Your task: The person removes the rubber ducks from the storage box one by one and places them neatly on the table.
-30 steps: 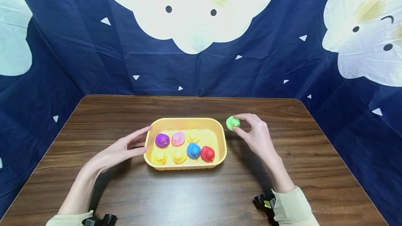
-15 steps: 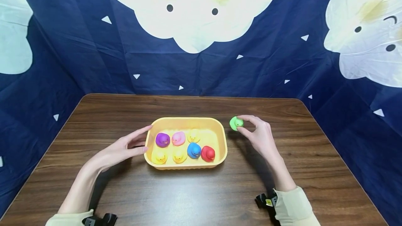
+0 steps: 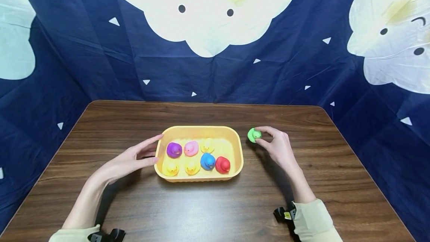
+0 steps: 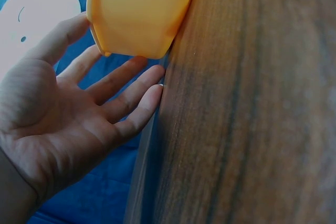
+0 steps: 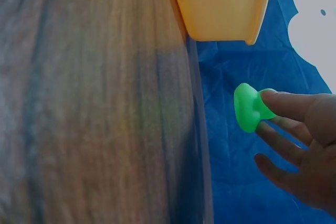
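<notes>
Between the thumb and fingers of my right hand I pinch a green rubber duck, just right of a yellow plastic basket. In the right wrist view the duck is held clear of the tabletop, outside the basket. My left hand touches the basket's left end with fairly straight fingers, thumb tip at the rim in the left wrist view. Inside the basket sit a purple duck, a pink duck, a blue duck, a red duck and several yellow ducks.
The basket stands on a dark wood-grain table, whose back edge runs along a blue curtain printed with white clouds. Black camera mounts are strapped at both wrists, by the pale sleeves.
My right hand has moved a little to the right and slightly nearer with the green duck, away from the basket. The left hand stays at the basket's end.
</notes>
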{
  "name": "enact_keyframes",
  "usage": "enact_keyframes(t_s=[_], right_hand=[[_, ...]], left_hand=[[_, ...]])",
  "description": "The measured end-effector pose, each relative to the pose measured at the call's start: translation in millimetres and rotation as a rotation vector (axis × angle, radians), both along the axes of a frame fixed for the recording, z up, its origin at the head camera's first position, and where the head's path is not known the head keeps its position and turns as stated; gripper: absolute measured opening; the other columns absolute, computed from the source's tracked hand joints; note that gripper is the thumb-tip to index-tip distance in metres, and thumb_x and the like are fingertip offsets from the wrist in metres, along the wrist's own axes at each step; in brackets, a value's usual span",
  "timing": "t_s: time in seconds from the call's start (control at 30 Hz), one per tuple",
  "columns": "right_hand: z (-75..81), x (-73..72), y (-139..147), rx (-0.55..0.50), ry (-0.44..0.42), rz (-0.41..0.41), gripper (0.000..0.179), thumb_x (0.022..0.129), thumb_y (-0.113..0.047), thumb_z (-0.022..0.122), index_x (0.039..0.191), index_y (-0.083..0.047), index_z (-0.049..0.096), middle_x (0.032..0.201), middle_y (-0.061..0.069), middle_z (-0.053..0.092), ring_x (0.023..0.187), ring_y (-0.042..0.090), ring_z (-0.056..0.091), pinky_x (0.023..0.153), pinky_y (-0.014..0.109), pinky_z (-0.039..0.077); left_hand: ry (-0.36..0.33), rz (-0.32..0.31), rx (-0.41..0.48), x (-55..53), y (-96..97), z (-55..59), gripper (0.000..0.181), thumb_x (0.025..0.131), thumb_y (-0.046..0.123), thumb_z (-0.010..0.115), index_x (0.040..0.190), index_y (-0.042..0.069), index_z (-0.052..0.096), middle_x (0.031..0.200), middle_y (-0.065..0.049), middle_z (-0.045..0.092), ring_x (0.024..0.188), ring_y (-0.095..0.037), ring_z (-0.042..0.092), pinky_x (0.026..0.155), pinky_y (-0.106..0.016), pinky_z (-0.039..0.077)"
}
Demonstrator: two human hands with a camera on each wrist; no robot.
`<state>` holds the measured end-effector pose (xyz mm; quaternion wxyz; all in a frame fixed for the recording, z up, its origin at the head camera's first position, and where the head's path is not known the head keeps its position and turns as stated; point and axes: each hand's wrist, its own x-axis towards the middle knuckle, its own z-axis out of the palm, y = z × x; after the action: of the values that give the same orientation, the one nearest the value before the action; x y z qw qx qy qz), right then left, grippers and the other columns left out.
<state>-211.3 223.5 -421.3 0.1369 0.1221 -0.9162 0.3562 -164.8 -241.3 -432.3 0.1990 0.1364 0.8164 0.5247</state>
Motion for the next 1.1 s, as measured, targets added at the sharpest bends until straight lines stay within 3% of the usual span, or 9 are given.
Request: enact_keyframes(t_s=[0.37,1.1], right_hand=[[-5.4,-2.4,2,0.024,-0.086,-0.017,0.034,0.084,-0.008,0.084,0.117,-0.010,0.076,0.112,0.012,0.079,0.110,0.031,0.074,0.095,0.051,0.056],[-9.0,-10.5,2,0.030,-0.178,-0.014,0.035,0.079,-0.004,0.087,0.112,-0.009,0.077,0.112,0.011,0.079,0.107,0.032,0.075,0.094,0.049,0.058]], left_hand=[[-0.002,-0.002,0.005,0.6,-0.8,-0.4,0.074,0.102,0.026,0.065,0.164,0.023,0.025,0.166,-0.021,0.033,0.147,-0.047,0.042,0.096,-0.015,0.046],[0.025,-0.020,0.024,-0.9,-0.6,-1.6,0.072,0.103,0.023,0.063,0.164,0.020,0.026,0.165,-0.022,0.035,0.146,-0.048,0.042,0.096,-0.014,0.047]])
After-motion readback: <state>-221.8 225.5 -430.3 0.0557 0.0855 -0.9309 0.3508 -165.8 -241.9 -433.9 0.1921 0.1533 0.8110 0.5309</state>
